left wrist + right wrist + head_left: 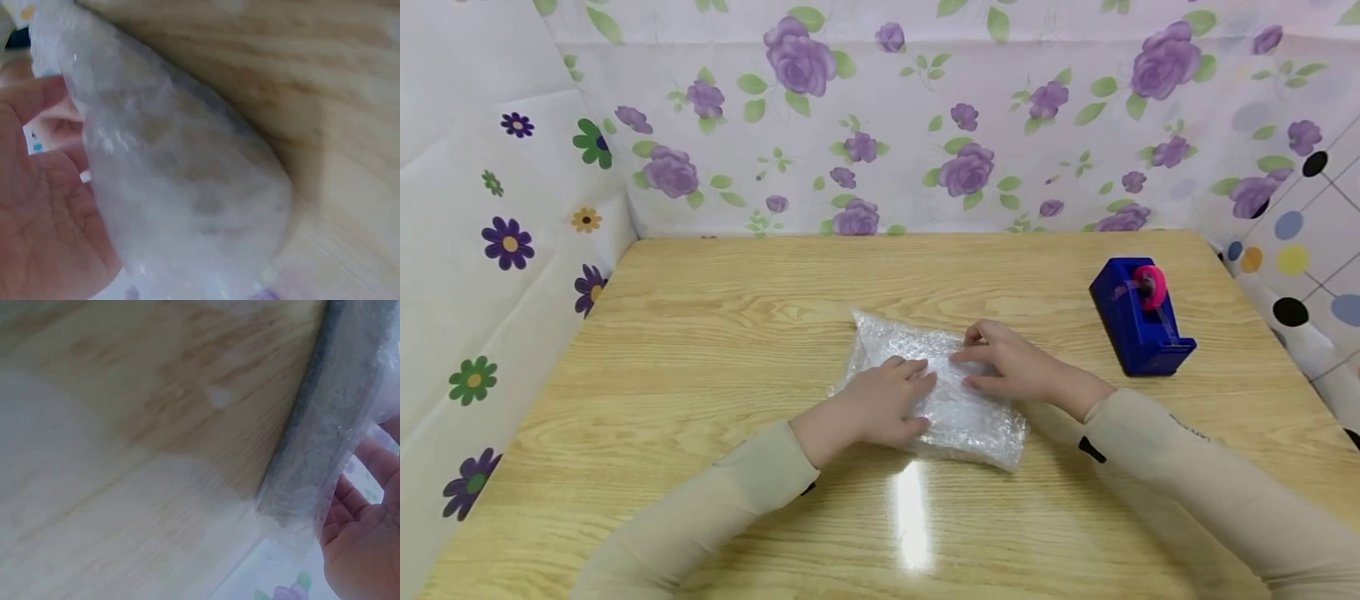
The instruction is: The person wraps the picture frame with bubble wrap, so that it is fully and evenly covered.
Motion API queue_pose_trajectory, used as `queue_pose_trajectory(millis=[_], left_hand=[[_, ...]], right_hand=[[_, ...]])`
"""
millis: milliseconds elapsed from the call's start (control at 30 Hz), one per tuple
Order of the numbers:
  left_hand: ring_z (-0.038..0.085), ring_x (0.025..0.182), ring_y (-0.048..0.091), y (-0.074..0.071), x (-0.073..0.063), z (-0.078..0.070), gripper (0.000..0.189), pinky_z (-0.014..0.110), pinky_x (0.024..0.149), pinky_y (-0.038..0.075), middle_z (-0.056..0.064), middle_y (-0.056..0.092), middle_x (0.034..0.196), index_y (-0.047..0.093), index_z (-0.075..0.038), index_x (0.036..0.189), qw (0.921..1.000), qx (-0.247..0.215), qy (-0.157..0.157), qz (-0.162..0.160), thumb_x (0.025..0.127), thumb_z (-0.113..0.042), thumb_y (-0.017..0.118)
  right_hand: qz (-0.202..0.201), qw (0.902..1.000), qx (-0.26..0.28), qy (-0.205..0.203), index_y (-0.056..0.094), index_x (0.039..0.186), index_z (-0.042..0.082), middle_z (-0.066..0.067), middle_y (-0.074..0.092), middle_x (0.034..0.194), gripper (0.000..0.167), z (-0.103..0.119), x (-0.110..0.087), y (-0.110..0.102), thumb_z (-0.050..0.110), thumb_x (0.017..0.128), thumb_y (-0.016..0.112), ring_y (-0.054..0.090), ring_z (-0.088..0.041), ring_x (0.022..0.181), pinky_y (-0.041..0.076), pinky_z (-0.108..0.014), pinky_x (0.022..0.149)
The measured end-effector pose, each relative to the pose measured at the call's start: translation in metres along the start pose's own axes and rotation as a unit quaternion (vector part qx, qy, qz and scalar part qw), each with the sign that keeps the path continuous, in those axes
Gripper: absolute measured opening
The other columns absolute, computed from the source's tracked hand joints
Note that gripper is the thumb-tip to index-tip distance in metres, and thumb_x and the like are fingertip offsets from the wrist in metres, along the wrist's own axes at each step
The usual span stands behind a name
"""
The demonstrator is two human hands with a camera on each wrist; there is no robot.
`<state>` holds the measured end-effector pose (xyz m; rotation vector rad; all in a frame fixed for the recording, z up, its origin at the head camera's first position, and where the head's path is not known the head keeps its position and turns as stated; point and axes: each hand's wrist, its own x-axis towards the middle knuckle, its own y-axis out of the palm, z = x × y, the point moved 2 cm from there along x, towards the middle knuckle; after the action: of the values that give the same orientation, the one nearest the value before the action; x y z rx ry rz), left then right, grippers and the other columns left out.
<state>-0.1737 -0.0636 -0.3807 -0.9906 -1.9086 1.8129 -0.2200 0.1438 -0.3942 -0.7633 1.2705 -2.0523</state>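
Note:
A flat parcel of clear bubble wrap (973, 425) lies slightly askew on the wooden table, with crinkled, shiny edges. What is inside it cannot be made out. On its left part rests my left hand (887, 404), the fingers loosely spread and pointing right. My right hand (1015, 367) touches the upper right of the wrap with slightly bent fingers. A small gap separates the two hands. In the left wrist view the wrap (187, 181) bulges beside the open palm. The right wrist view has the parcel's edge (319, 444) against the fingers (350, 497).
A blue tape dispenser (1138, 329) with a pink-cored roll of tape (1150, 287) stands at the right of the wooden table (715, 333). Flower-patterned sheeting (910, 117) hangs behind the table, and more sheeting borders the left and right sides.

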Motion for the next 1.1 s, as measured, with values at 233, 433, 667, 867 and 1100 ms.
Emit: queue_pose_trajectory(millis=[233,433,667,867,1100], left_hand=[[0.033,0.140,0.031,0.001,-0.005,-0.001,0.057,0.047,0.107,0.040,0.012,0.029,0.155,0.035,-0.020,0.148,0.9993,-0.028,-0.014,0.020,0.096,-0.038,0.048],[0.035,0.139,0.033,0.006,-0.007,-0.011,0.054,0.044,0.109,0.039,0.015,0.029,0.154,0.035,-0.019,0.148,0.9997,0.007,-0.024,0.000,0.098,-0.039,0.041],[0.035,0.137,0.035,0.014,-0.007,-0.018,0.052,0.038,0.113,0.033,0.017,0.034,0.151,0.038,-0.016,0.146,0.9974,0.054,-0.039,-0.028,0.100,-0.040,0.037],[0.030,0.142,0.028,0.015,-0.008,-0.019,0.052,0.035,0.118,0.025,0.017,0.028,0.154,0.035,-0.014,0.148,0.9980,0.039,-0.036,-0.033,0.102,-0.038,0.034],[0.029,0.142,0.028,0.016,-0.004,-0.018,0.053,0.033,0.118,0.025,0.016,0.027,0.155,0.033,-0.014,0.149,0.9980,0.038,-0.046,-0.025,0.102,-0.040,0.033]], right_hand=[[0.014,0.9997,-0.017,-0.010,0.068,0.117,0.008,-0.014,0.054,0.112,0.033,0.000,0.002,-0.002,0.020,0.086,0.070,0.052,-0.025,0.100,0.048,-0.041,0.085],[-0.012,0.9999,0.000,0.007,0.066,0.114,0.004,-0.013,0.056,0.110,0.040,-0.001,0.001,0.000,0.017,0.078,0.077,0.054,-0.025,0.098,0.049,-0.043,0.085],[-0.003,0.9998,-0.011,0.018,0.064,0.113,0.002,-0.013,0.057,0.109,0.040,0.003,0.002,0.000,0.018,0.079,0.077,0.056,-0.024,0.095,0.051,-0.042,0.084],[0.013,0.9988,-0.047,0.002,0.065,0.119,0.000,-0.014,0.056,0.111,0.038,0.003,0.001,-0.004,0.018,0.085,0.071,0.056,-0.023,0.096,0.051,-0.041,0.084],[0.042,0.9979,-0.048,0.011,0.059,0.128,0.004,-0.015,0.053,0.123,0.042,-0.004,0.002,-0.001,0.020,0.090,0.065,0.056,-0.028,0.108,0.050,-0.044,0.093]])
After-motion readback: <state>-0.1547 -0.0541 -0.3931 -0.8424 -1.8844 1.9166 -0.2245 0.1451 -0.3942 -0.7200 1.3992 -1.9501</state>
